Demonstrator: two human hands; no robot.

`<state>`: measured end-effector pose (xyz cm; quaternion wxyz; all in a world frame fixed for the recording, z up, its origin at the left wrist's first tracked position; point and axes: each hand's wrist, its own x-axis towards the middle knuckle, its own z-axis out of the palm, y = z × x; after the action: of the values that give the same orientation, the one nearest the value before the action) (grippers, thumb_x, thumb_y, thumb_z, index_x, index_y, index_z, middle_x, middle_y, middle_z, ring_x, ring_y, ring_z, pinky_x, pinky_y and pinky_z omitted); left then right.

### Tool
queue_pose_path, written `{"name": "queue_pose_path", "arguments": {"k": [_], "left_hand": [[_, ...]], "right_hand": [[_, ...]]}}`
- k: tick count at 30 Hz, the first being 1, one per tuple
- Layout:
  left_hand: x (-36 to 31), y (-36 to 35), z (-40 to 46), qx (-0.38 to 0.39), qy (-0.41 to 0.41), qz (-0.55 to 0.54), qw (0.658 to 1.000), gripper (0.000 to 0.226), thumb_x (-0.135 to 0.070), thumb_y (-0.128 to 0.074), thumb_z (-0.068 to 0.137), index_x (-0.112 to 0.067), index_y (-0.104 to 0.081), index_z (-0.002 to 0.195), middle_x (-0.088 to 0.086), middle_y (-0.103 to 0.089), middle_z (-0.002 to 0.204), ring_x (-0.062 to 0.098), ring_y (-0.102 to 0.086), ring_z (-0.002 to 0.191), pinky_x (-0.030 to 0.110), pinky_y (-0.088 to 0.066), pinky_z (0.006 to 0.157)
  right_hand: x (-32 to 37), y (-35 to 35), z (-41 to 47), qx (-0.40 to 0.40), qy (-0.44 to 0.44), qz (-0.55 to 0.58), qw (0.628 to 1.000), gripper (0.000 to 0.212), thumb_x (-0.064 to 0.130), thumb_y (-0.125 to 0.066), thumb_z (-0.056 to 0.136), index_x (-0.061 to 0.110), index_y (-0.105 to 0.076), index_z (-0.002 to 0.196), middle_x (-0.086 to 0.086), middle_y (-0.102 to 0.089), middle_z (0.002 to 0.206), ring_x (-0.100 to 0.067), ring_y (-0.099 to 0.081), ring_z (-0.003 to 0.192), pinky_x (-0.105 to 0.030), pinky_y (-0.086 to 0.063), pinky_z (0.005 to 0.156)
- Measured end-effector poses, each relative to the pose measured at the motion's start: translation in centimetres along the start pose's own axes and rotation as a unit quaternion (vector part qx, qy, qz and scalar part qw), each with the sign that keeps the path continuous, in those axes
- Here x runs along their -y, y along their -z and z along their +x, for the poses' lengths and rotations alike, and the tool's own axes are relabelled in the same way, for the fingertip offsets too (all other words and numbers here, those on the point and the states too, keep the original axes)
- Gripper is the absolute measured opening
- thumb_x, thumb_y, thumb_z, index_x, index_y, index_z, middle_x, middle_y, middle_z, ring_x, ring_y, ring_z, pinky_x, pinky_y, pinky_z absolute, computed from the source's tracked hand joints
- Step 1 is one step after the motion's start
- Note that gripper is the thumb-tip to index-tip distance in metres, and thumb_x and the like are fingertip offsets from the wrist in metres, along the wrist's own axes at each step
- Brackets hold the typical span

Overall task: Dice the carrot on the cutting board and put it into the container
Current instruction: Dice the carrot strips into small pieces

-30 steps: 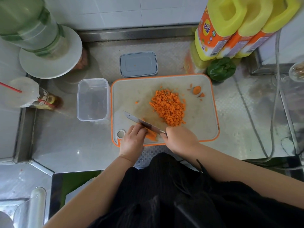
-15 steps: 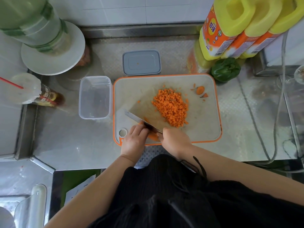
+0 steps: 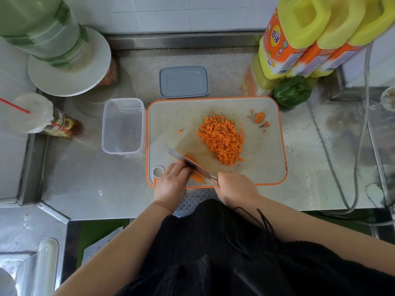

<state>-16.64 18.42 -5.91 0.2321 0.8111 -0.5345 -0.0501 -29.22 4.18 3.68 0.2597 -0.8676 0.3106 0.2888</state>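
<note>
Gripping the knife (image 3: 190, 163) by its handle, my right hand (image 3: 235, 188) sets the blade at a slant across the near-left corner of the cutting board (image 3: 265, 159), its tip pointing up and left. My left hand (image 3: 172, 183) sits just beside it, fingers curled down onto the remaining carrot strips (image 3: 197, 177), pinning them against the board on the near side of the blade; a sliver of orange also shows on the blade's far side.

Beyond the blade, a heap of diced carrot (image 3: 222, 141) covers the middle of the board, with one stray cube (image 3: 180, 131) lying apart to its left. At the far-right corner I can see the carrot end (image 3: 259, 117) and a couple of small trimmings.

The clear container (image 3: 123, 126) stands on the steel counter (image 3: 89, 182), touching or nearly touching the board's left edge; I see no carrot in it. Its grey lid (image 3: 183, 81) lies flat behind the board, a speck of orange on it. A green pepper (image 3: 291, 91) rests at the board's far-right corner, below three yellow bottles (image 3: 310, 35). Far left, a cup with a red straw (image 3: 32, 113) lies near a white plate (image 3: 68, 67).
</note>
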Motion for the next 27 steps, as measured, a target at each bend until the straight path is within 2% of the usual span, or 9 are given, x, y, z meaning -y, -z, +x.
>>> {"name": "queue_pose_path", "arguments": {"k": [3,7,12,14,18,20,24,27], "left_hand": [[-0.1,0.0,0.0,-0.013,0.002,-0.008,1.000,0.014,-0.004,-0.063,0.082,-0.009,-0.070,0.093,0.004,-0.064,0.099,0.024,-0.057,0.090,0.039,-0.055,0.064],[0.0,-0.2,0.0,-0.028,0.004,-0.025,0.999,0.014,-0.002,-0.067,0.081,-0.009,-0.070,0.093,0.005,-0.065,0.100,0.024,-0.058,0.092,0.038,-0.056,0.067],[-0.1,-0.2,-0.1,-0.029,0.006,-0.033,0.999,0.013,-0.005,-0.063,0.084,-0.008,-0.069,0.095,0.006,-0.064,0.103,0.025,-0.059,0.093,0.038,-0.056,0.067],[0.0,-0.2,-0.1,-0.015,0.007,-0.028,0.999,0.015,-0.006,-0.062,0.083,-0.008,-0.068,0.096,0.006,-0.064,0.104,0.026,-0.059,0.094,0.039,-0.056,0.068],[0.1,0.0,-0.3,-0.010,0.020,-0.021,1.000,0.014,-0.005,-0.064,0.081,-0.008,-0.067,0.094,0.006,-0.064,0.100,0.026,-0.058,0.093,0.038,-0.055,0.065],[-0.1,0.2,-0.4,-0.007,0.015,-0.015,1.000,0.013,-0.005,-0.066,0.080,-0.008,-0.068,0.093,0.006,-0.064,0.099,0.025,-0.057,0.092,0.037,-0.054,0.062],[-0.2,0.2,-0.4,-0.005,0.006,0.000,1.000,0.015,-0.007,-0.062,0.080,-0.010,-0.068,0.094,0.005,-0.063,0.100,0.025,-0.056,0.093,0.036,-0.054,0.057],[0.1,0.0,-0.4,-0.015,0.004,-0.007,1.000,0.019,-0.003,-0.068,0.077,-0.009,-0.068,0.095,0.005,-0.062,0.100,0.025,-0.057,0.091,0.035,-0.054,0.058]], "right_hand": [[0.3,-0.3,0.2,0.002,-0.018,-0.013,1.000,0.022,0.026,-0.038,0.101,0.010,-0.052,0.098,0.001,-0.043,0.069,-0.024,-0.051,0.071,-0.035,-0.039,0.060],[1.1,-0.7,1.0,0.012,-0.046,-0.010,0.999,0.018,0.017,-0.042,0.100,0.008,-0.055,0.108,-0.005,-0.055,0.086,-0.025,-0.052,0.076,-0.033,-0.039,0.063],[1.5,-1.6,1.6,-0.010,-0.045,0.018,0.999,0.032,0.034,-0.038,0.102,0.008,-0.054,0.107,-0.010,-0.062,0.096,-0.029,-0.061,0.088,-0.034,-0.040,0.064],[1.3,-1.3,1.7,-0.014,-0.038,0.027,0.999,0.034,0.038,-0.037,0.101,0.009,-0.055,0.103,-0.010,-0.062,0.093,-0.030,-0.061,0.088,-0.034,-0.040,0.064],[0.4,-0.1,2.3,0.001,-0.048,0.104,0.993,0.033,0.041,-0.041,0.099,0.013,-0.050,0.083,-0.002,-0.052,0.074,-0.026,-0.055,0.075,-0.033,-0.038,0.061],[0.3,0.1,2.0,-0.002,-0.045,0.098,0.994,0.034,0.041,-0.040,0.100,0.014,-0.047,0.080,0.000,-0.048,0.069,-0.025,-0.053,0.071,-0.033,-0.037,0.058],[0.4,0.2,0.4,0.005,-0.013,0.032,0.999,0.032,0.040,-0.035,0.101,0.013,-0.047,0.087,-0.003,-0.049,0.074,-0.025,-0.048,0.072,-0.034,-0.036,0.060],[0.4,0.0,-0.3,0.002,-0.003,0.001,1.000,0.029,0.035,-0.035,0.102,0.011,-0.048,0.095,-0.002,-0.046,0.072,-0.027,-0.050,0.073,-0.034,-0.037,0.061]]}}
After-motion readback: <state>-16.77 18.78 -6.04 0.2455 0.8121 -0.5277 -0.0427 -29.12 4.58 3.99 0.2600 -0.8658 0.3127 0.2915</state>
